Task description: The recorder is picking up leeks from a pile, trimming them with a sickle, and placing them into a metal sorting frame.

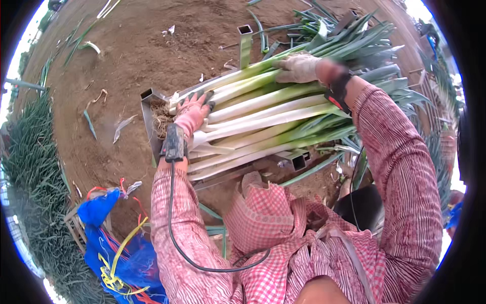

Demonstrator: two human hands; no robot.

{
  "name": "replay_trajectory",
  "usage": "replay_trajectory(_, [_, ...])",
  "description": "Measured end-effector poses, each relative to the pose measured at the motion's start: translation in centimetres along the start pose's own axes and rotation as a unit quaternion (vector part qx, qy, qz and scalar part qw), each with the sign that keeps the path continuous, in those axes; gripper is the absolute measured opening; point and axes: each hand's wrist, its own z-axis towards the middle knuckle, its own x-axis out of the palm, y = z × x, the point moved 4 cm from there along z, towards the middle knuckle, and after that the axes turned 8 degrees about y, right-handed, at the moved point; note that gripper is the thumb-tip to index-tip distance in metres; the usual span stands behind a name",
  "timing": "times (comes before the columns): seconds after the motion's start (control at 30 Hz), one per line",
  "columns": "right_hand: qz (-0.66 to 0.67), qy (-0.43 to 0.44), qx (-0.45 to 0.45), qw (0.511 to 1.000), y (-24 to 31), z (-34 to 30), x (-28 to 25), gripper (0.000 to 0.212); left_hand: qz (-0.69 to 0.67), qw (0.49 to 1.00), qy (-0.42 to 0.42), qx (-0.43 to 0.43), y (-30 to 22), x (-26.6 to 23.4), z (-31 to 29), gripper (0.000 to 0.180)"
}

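A thick layer of large green onions [263, 116] lies across a metal frame, white ends to the left and green leaves to the upper right. My left hand [191, 114], in a pink glove with dark fingertips, rests on the white ends with its fingers spread. Farther along, my right hand [298, 68], in a pale dirty glove, lies over the stalks where white turns to green. Its fingers are stretched out over the outer stalks. Dark straps wrap both wrists. Roots [161, 117] show beside the frame's left end.
Square metal posts [245, 44] rise at the far side of the onions, and a square tube end [298, 161] sticks out at the near side. Blue netting with red and yellow ties [121, 253] lies at lower left. A heap of green onions [33, 162] lines the left edge. Scraps litter the soil.
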Motion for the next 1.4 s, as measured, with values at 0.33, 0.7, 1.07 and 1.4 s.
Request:
replay_trajectory(0.33, [0.108, -0.135, -0.085, 0.981, -2.8, -13.8, -0.3, 0.037, -0.405, 0.873, -0.203, 0.180, 1.9, -0.6, -2.0, 0.039])
replay_trajectory(0.7, [-0.143, -0.167, 0.078, 0.972, 0.5, -14.3, 4.0, 0.059, 0.111, 0.961, -0.232, 0.097, -6.5, 3.3, -10.2, 0.067])
replay_trajectory(1.07, [-0.150, -0.287, 0.043, 0.945, 5.1, -21.2, -2.5, 0.053, 0.086, 0.930, -0.330, 0.138, -5.5, 0.8, -14.5, 0.057])
replay_trajectory(1.4, [-0.187, -0.295, 0.019, 0.937, 3.6, -12.6, -10.2, 0.047, 0.053, 0.921, -0.378, 0.073, -1.5, -9.4, -12.0, 0.031])
